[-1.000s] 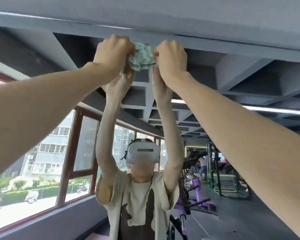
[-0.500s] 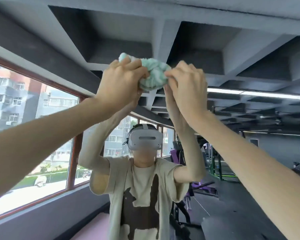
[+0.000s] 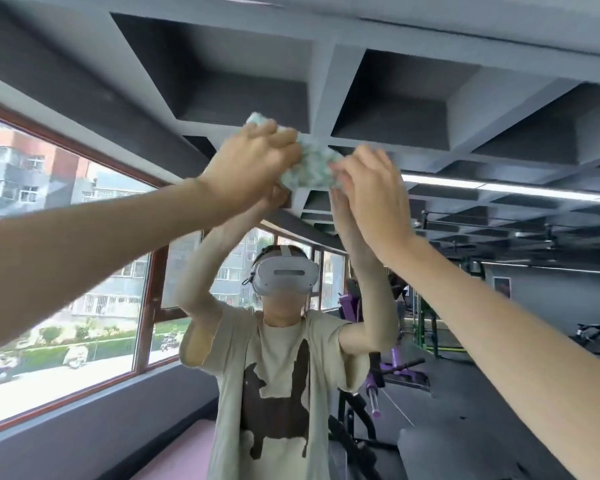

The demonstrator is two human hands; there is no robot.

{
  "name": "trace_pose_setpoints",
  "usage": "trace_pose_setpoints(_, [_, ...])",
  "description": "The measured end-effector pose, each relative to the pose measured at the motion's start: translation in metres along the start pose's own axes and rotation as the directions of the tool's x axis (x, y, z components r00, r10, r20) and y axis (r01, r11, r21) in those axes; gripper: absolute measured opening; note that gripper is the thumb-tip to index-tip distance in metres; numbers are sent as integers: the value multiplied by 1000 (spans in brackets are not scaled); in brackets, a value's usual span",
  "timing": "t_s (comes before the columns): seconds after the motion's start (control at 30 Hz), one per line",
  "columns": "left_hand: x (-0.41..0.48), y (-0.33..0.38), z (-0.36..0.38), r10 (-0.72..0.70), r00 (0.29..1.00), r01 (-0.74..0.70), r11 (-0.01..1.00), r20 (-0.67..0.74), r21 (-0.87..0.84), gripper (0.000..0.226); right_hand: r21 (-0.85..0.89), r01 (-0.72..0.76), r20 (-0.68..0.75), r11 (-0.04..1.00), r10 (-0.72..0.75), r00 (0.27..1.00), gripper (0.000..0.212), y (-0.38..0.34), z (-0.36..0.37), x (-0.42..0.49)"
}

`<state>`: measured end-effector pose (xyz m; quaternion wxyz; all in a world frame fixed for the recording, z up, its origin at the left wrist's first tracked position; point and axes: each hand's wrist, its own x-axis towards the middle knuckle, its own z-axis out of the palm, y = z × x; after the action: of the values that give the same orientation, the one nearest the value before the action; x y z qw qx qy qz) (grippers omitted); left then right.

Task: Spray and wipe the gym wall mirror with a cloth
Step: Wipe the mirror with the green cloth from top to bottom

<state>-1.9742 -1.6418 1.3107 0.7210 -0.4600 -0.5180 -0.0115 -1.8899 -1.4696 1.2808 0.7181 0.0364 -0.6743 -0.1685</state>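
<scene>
Both bare forearms are up, reaching in from the lower corners. Left hand (image 3: 253, 171): fingers curled over the bunched cloth (image 3: 309, 168), gripping it. Right hand (image 3: 371, 199): just beside it, fingers mostly straight, tips touching the cloth's right edge, not wrapped round it. Cloth is pale green and white, wadded, sitting between the two hands, high on the wall mirror (image 3: 551, 289), above head level. The reflected hands meet the real ones right at the cloth, so it's on the glass. In the mirror: the person's reflection with a white headset (image 3: 284, 275) and a beige tee with a brown print (image 3: 278, 386), arms raised. Further back: red-framed windows (image 3: 84, 306) on the left with apartment blocks outside, purple gym machines (image 3: 395, 372) on the right. Above: grey coffered ceiling (image 3: 243, 81), and a lit strip light (image 3: 499, 187) to the right.
</scene>
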Motion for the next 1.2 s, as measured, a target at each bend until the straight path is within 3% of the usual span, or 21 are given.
trace_pose_setpoints(0.07, [38,-18,-2,-200,980,199,980,-18,-9,21,-32,-116,-56,993,115,992,20,-2,-2,63])
trace_pose_setpoints(0.13, [60,-21,0,-426,905,425,902,-5,-70,29,-66,-232,-50,970,230,972,23,-5,2,100])
trace_pose_setpoints(0.2, [61,-13,3,-513,858,510,855,-13,-92,33,-57,-301,-66,952,297,953,24,-11,8,96])
trace_pose_setpoints(0.37, [-14,11,10,-276,951,268,961,-140,-71,26,41,-182,-190,982,187,964,11,-35,16,10])
trace_pose_setpoints(0.6, [-132,28,-6,-110,994,111,981,17,-156,22,84,15,43,996,-19,999,14,-79,14,-84])
trace_pose_setpoints(0.73, [-176,34,-17,-3,995,30,966,104,-257,28,97,255,103,962,-265,959,11,-87,9,-103])
trace_pose_setpoints(0.8, [-162,18,-20,21,994,6,969,110,-248,24,54,310,108,949,-314,943,6,-79,11,-82])
trace_pose_setpoints(0.93, [-69,-45,-23,-267,960,277,947,86,-162,21,24,74,43,997,-75,996,28,-75,22,15])
trace_pose_setpoints(1.07, [-9,-59,-16,-610,784,620,777,113,-105,33,-15,-177,5,984,177,984,22,-87,39,102])
trace_pose_setpoints(1.13, [-19,-43,-17,-616,783,622,779,88,-77,29,-26,-236,22,971,237,971,22,-102,43,96])
trace_pose_setpoints(1.2, [-50,-33,-13,-541,841,539,837,12,-90,23,21,-198,15,980,198,980,16,-113,45,64])
